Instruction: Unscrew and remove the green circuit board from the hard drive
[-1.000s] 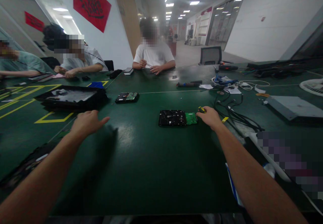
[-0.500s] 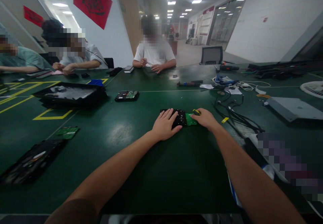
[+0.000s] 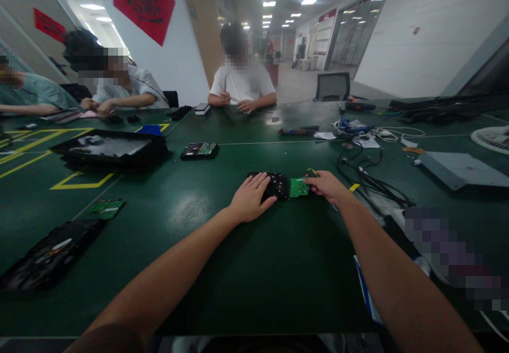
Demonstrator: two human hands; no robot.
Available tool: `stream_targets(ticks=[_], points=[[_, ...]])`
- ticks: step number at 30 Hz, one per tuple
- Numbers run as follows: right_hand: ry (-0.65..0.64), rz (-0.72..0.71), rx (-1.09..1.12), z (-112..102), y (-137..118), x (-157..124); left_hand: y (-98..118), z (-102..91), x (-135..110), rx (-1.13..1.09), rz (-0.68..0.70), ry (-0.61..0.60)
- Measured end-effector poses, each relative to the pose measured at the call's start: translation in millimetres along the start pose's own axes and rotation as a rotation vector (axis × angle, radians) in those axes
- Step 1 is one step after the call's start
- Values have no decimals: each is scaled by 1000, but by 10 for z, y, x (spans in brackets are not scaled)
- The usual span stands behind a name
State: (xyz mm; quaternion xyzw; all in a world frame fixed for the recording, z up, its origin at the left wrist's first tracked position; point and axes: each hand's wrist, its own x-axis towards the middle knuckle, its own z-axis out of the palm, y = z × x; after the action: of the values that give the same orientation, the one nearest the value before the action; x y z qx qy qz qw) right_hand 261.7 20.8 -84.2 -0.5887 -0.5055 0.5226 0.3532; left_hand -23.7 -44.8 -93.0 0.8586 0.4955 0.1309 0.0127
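Observation:
My left hand (image 3: pixel 250 198) lies flat with its fingers stretched over a black hard drive (image 3: pixel 277 187) on the green table, covering the drive's left part. To the drive's right is a small green circuit board (image 3: pixel 298 187), with a narrow gap between them. The fingers of my right hand (image 3: pixel 323 185) pinch the board's right edge. Tucked in that same hand is a screwdriver (image 3: pixel 312 173) with a black and yellow handle; a bit of its thin shaft shows below the palm.
Another hard drive (image 3: pixel 199 150) lies further back, near a black tray (image 3: pixel 107 149). At left are a dark drive part (image 3: pixel 51 252) and a green board (image 3: pixel 107 209). Cables (image 3: pixel 369 181) and a grey metal case (image 3: pixel 463 171) lie at right. Co-workers sit across and at left.
The drive under my left hand has shifted slightly left. The circuit board has come away from the drive's right end, opening a gap. My right hand has turned a little.

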Motion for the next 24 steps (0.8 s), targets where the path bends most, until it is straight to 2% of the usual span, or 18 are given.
stream_targets(ticks=[6, 12, 15, 17, 21, 24], points=[[-63, 56, 114, -114, -35, -15, -187, -17, -63, 9, -25, 27], [-112, 64, 199, -136, -36, -26, -188, -36, -37, 20, -18, 73], [-121, 31, 190, -136, -35, -28, -32, -46, -38, 48, 41, 139], [-112, 7, 182, -136, -46, -39, 148, -50, -33, 39, 145, 172], [-23, -50, 145, -122, -110, -91, 497, -60, -12, -19, 351, 130], [50, -101, 95, -99, -174, -123, 586, -69, -1, -23, 373, 105]])
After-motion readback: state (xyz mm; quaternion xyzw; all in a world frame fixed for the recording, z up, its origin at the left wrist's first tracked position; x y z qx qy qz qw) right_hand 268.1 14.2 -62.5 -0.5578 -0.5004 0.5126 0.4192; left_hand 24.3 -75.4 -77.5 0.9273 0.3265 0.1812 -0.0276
